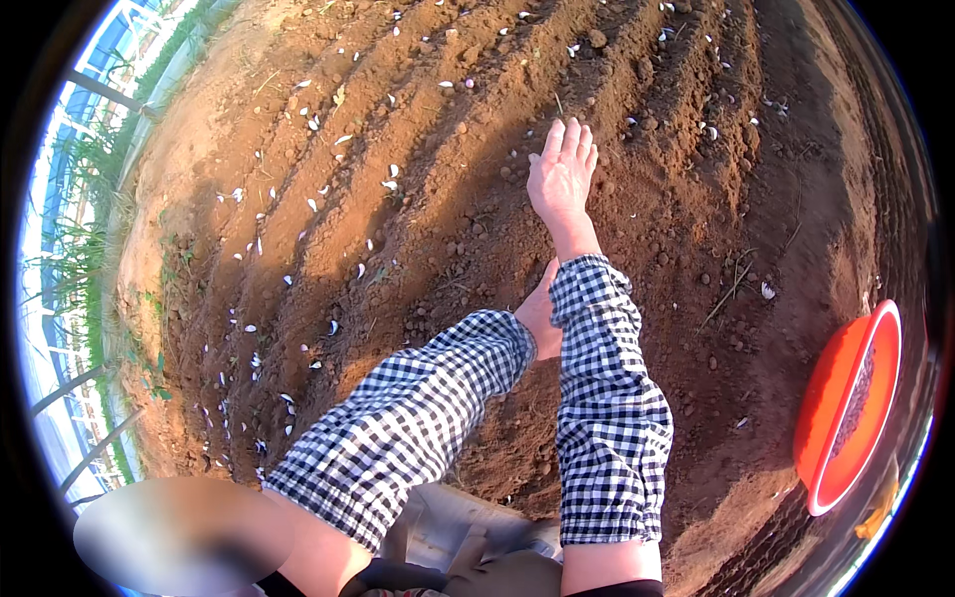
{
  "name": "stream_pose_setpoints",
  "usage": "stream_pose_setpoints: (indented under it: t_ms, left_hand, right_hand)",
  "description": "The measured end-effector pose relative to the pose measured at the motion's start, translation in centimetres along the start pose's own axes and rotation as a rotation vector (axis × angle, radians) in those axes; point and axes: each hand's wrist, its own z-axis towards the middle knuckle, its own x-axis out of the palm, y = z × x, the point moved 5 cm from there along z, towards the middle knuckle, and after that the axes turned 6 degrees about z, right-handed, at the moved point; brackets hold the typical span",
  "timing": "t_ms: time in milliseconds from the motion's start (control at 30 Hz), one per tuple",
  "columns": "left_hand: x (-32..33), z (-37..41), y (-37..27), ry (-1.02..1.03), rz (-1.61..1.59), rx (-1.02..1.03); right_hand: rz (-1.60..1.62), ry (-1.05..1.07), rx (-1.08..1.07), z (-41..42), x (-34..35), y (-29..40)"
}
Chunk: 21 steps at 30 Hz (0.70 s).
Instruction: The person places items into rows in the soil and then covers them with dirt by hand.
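My right hand (565, 170) is stretched forward, palm down with its fingers extended, over the furrowed brown soil (477, 246). No object shows in it. Below and left of it is my left hand (543, 317), largely hidden behind the right sleeve, so its fingers and anything in them cannot be made out. Black and white checked sleeve covers are on both forearms. Small white pieces that look like garlic cloves (389, 184) lie scattered along the furrows, on the left and at the top. The soil around my hands holds loose clods.
An orange-red plastic basin (832, 395) with small dark contents stands at the right. A loose white piece (768, 290) and dry stalks lie between it and my arms. Grass and a pale edging strip run along the left. A blurred oval covers the lower left.
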Motion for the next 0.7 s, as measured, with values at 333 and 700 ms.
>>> stream_pose_setpoints:
  t_ms: [333, 700]
  left_hand:
    - [-10.3, -12.1, 3.5, 0.351, 0.624, 0.065]
    - [-8.5, -18.1, 4.9, 0.198, 0.663, 0.020]
  right_hand:
    - [-0.166, 0.175, -0.138, -5.5, 1.8, 2.4]
    - [-0.193, 0.134, -0.148, -19.3, -5.8, 0.9]
